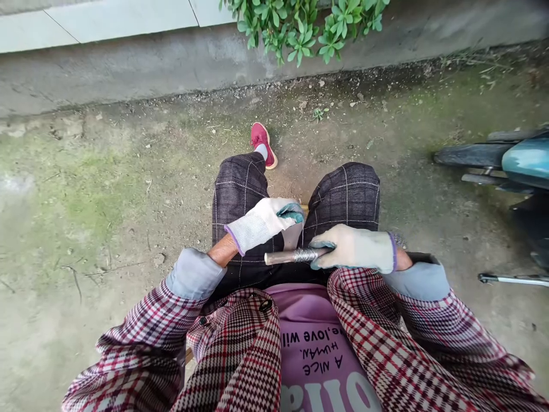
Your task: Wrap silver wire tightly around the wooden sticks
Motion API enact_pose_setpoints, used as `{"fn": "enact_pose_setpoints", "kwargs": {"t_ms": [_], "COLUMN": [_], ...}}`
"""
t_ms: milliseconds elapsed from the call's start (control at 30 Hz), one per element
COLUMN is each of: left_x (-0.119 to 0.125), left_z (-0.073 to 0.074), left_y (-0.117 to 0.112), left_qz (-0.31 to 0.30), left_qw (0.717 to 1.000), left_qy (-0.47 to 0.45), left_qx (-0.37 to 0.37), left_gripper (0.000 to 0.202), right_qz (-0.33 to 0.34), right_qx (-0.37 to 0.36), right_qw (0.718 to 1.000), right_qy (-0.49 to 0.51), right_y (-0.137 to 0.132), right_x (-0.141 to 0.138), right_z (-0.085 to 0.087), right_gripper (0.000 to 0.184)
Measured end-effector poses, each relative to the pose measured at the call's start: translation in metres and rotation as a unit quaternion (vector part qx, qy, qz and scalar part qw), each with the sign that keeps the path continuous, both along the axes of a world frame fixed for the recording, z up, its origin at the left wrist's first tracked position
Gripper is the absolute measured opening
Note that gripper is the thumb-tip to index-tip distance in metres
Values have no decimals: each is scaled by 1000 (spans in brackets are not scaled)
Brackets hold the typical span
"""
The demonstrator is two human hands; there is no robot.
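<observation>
I sit with both gloved hands over my lap. My right hand (pixel 354 249) is closed around the handle of a metal tool (pixel 295 256), a knife by the look of it, whose grey taped handle end points left. My left hand (pixel 263 222) is closed on a thin pale strip (pixel 293 234) that rises beside the blade, between my knees. The blade itself is mostly hidden behind the hands. I wear white knit gloves with teal palms, a plaid jacket and dark checked trousers.
Bare mossy dirt ground (pixel 98 194) lies all around. My red shoe (pixel 263 142) is stretched forward. A concrete kerb with a green plant (pixel 300 26) runs along the far side. A teal scooter (pixel 514 163) with its kickstand stands at the right.
</observation>
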State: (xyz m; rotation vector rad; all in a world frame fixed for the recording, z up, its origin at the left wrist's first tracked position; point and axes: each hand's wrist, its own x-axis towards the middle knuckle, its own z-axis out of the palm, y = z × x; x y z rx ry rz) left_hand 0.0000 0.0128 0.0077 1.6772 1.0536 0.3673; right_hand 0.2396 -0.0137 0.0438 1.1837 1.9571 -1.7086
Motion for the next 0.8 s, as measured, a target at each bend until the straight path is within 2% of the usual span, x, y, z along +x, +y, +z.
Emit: {"fn": "enact_pose_setpoints", "kwargs": {"t_ms": [100,167,333,433,567,700,800], "left_x": [0,3,9,12,15,14,12], "left_z": [10,13,16,24,32,28,22], "left_y": [-2,-5,-11,-16,-20,-19,-17], "left_qz": [-15,-12,14,9,-1,6,45], "left_qw": [999,998,999,998,994,985,975], "left_qy": [40,57,26,-31,-63,-97,-110], "left_qx": [20,21,-19,-50,-89,-143,-188], "left_gripper": [28,28,26,29,28,17,13], "right_qz": [21,7,-110,-179,-275,-339,-353], "right_qx": [79,131,225,226,147,-9,-132], "right_qw": [989,976,943,940,947,940,924], "right_qy": [-123,-176,-217,-182,-73,33,61], "right_y": [2,8,23,25,20,13,9], "right_x": [0,5,20,23,20,16,10], "right_z": [-14,-19,-18,-19,-20,-12,-3], "right_gripper": [16,15,19,22,30,38,46]}}
